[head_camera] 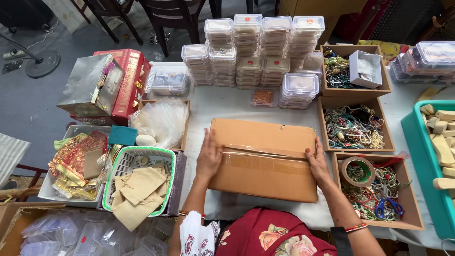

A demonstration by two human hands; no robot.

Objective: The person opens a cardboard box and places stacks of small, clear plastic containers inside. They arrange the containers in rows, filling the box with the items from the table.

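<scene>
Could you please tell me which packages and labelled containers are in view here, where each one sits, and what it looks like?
Cardboard box: table centre, flat, brown, taped seam, left hand and right hand pressing its ends.
Stacked plastic containers: behind it, clear, rectangular, some lids with red round stickers.
Red box: far left, rectangular, gold print.
Silver gift box: leaning against it.

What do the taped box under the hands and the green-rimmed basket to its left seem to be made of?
The box looks like brown corrugated cardboard, matte, with a glossy clear tape strip along its flap seam. The basket seems moulded plastic: a white lattice wall under a smooth green rim.
</scene>
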